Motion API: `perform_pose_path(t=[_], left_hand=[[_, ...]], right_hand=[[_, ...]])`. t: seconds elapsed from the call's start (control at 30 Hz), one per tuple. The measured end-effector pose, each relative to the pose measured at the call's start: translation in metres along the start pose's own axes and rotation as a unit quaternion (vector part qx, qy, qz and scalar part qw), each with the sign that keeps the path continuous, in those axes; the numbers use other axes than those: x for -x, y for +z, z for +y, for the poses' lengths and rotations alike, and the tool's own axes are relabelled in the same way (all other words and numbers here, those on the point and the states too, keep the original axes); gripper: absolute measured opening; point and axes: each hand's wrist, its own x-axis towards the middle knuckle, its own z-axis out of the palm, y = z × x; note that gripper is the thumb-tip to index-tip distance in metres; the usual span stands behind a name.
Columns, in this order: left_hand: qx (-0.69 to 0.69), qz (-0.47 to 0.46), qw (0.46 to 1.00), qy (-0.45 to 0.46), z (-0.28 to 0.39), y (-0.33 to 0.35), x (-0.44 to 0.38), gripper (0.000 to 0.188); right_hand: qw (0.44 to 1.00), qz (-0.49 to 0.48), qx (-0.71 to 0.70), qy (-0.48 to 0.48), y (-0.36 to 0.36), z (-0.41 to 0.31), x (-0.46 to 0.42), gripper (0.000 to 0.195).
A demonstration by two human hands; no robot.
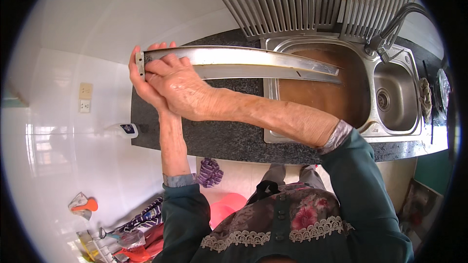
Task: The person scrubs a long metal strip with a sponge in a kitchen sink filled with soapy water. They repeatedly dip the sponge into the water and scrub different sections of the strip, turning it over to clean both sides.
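Note:
A long, shallow metal trough (234, 58) spans from my hands on the left to the large sink basin (360, 91) on the right. Its far end lies over, or dips into, the cloudy brown water (310, 95); I cannot tell which. My left hand (140, 89) grips the near end from behind and below, fingertips showing past the far edge and along the end plate. Crossing over my left wrist, my right hand (186, 87) presses its fingers into the trough near that end. Whether anything is under those fingers is hidden.
Slatted metal panels (285, 3) lean behind the sink. A curved faucet (382, 40) stands by the small basin (396, 96). Dark speckled countertop (226, 128) runs below my arms. A white bottle (126, 130) is at its left edge, near wall sockets (85, 98). Purple cloth (210, 173) lies lower down.

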Motion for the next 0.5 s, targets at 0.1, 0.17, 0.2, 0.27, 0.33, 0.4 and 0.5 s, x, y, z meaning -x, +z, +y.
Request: perform_pose_path(t=[0.1, 0.17, 0.2, 0.27, 0.33, 0.4, 0.5], left_hand=[[0.014, 0.002, 1.000, 0.010, -0.004, -0.010, -0.010, 0.036], [0.013, 0.002, 1.000, 0.019, -0.001, -0.022, -0.010, 0.037], [0.010, 0.001, 1.000, 0.020, -0.003, -0.022, -0.008, 0.038], [0.005, -0.012, 1.000, 0.018, -0.001, -0.025, -0.010, 0.038], [0.022, -0.033, 0.999, -0.004, 0.003, -0.019, -0.010, 0.038], [0.007, -0.045, 0.998, -0.034, 0.006, -0.003, -0.004, 0.039], [-0.007, -0.045, 0.997, -0.063, 0.020, 0.000, -0.001, 0.042]], right_hand=[[0.998, 0.026, 0.036, 0.032, 0.002, 0.015, 0.036, 0.047], [0.995, 0.012, 0.076, 0.063, -0.007, 0.031, 0.071, 0.048], [0.994, 0.022, 0.091, 0.064, -0.012, 0.032, 0.080, 0.049], [0.993, 0.038, 0.094, 0.068, -0.005, 0.030, 0.078, 0.049], [0.997, 0.044, 0.047, 0.040, -0.002, 0.015, 0.045, 0.045], [0.999, 0.026, 0.010, 0.031, -0.003, -0.005, 0.009, 0.043], [0.999, 0.036, -0.001, 0.013, 0.004, -0.011, -0.001, 0.045]])
